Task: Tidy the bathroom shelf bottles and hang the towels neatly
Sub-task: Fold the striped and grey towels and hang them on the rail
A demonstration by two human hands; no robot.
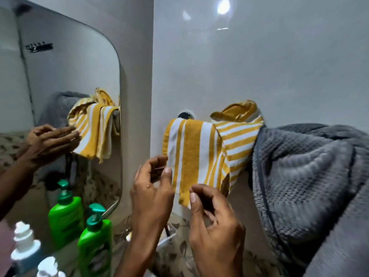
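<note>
Hanging striped yellow-white terry towel (197, 152), left hand (153, 188) and right hand (215, 222) loosely curled, empty, beside nubby grey towel (303, 176).

No text, brand, number or sign can be read anywhere. The green pump bottle (95, 242) at the lower left carries a label on its front, but it is blurred to streaks of lighter colour and no letter can be made out. The white-capped bottle (26, 246) beside it shows no legible print. The yellow-and-white striped towel (191, 154) and the grey towel (303, 176) bear only their woven pattern, with no tag or lettering in view.
</note>
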